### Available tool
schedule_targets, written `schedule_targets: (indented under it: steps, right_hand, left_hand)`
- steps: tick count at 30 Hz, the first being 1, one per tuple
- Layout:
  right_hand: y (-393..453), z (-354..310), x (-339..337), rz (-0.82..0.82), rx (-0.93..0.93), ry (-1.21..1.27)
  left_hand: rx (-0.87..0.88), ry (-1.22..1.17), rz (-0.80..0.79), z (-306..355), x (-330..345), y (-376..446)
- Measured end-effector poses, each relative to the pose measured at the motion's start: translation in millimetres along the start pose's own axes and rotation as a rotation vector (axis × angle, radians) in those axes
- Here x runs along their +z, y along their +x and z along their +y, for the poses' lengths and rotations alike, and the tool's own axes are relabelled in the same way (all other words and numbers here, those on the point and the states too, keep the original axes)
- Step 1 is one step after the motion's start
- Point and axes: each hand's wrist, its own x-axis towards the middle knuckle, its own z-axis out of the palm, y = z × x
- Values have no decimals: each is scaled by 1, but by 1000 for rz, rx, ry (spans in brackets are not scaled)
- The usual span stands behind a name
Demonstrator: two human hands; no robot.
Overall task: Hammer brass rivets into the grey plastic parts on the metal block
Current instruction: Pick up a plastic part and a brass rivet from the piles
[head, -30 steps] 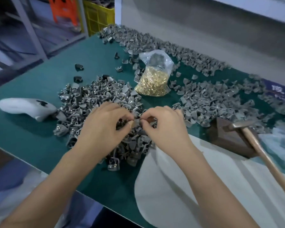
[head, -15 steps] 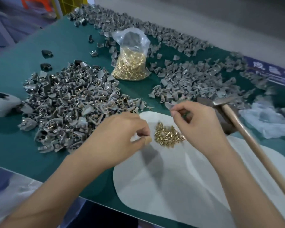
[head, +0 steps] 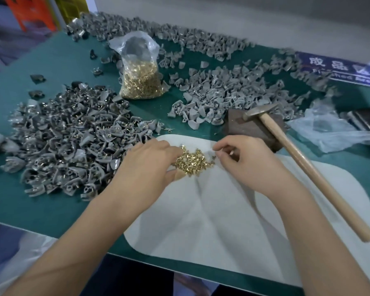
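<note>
Fingering shiny brass rivets (head: 190,161), white mat (head: 222,221)

A green-topped table (head: 58,60) carries everything. A white sheet (head: 201,221) lies at its near edge, with a small heap of brass rivets (head: 190,161) on it. To the left sits a pile of grey parts (head: 68,142) (many with brass pins showing), and more grey parts (head: 222,90) spread further back. A clear bag of rivets (head: 140,80) stands between them. A dark metal block (head: 250,127) with a hammer (head: 286,150) across it lies right, beside crumpled plastic (head: 329,131).
</note>
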Motion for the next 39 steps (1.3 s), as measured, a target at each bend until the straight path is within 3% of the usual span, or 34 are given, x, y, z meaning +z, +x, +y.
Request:
schedule_targets:
  steps: [4,8,12,22,28,34,39]
  right_hand:
    - [-3,2,-10,-141,-16,-14]
    - [-2,2,-6,-97,-15,-15]
    - [0,2,-4,-64,-21,-16]
    - [1,1,2,-50,-78,17]
    - [1,-1,6,-68,-62,-6]
    - [0,6,-8,124,-27,201]
    - [2,6,-1,140,-17,227]
  left_hand:
    - [-30,-165,-4,3,6,0]
    - [-48,-270,-1,1,11,3]
    - [-44,-274,107,3,17,10]
    - [49,-230,81,23,47,12]
    - [104,-322,200,19,53,13]
    - [94,-387,148,21,46,13]
    - [48,-474,207,25,30,26]
